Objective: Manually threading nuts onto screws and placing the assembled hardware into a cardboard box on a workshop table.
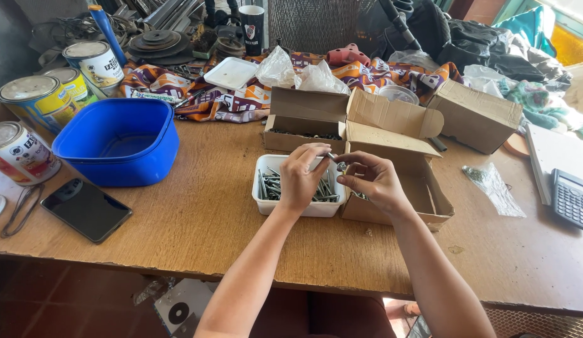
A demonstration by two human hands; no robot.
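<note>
Left hand: the left hand (299, 178) hovers over the white tray (264, 203), fingers curled, pinching a long bolt (330, 156) at its tip.
Right hand: the right hand (374, 181) is right beside it, thumb and fingers closed on a small nut (341, 166) at the bolt's end.
Tray: full of grey bolts, mid-table on the wooden table (197, 219).
Neighbours: an open cardboard box (438, 206) touches the tray's right side; blue tub (119, 141) and black phone (86, 209) sit well left.
</note>
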